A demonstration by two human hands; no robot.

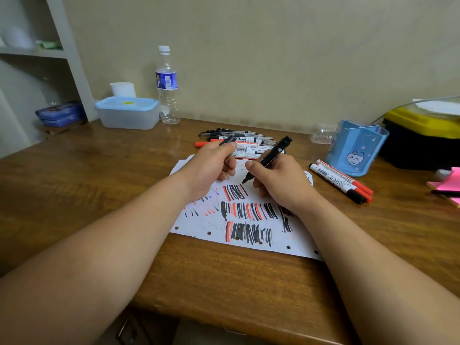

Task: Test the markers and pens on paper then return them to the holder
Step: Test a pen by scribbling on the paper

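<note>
A black uncapped marker (pixel 267 159) slants tip-down over scribbled white paper (pixel 199 235), pinched by right hand (pixel 278 181); left hand (pixel 211 170) grips its black cap (pixel 227 140).

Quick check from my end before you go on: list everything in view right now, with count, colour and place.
black marker: one, uncapped, in the right hand, tip just above the paper
cap: one, black, in the left hand
paper: one white sheet, scribbled black and red, centre of desk
pile of markers and pens: count unclear, black and red, behind the paper
tested markers: about three, white barrels with red or black caps, right of the paper
holder: one, blue, looks empty, right
bottle: one, clear, back
box: one, clear with blue lid, back left
sticky notes: pink, far right
desk: brown wood
left hand: on the paper
right hand: on the paper
</note>
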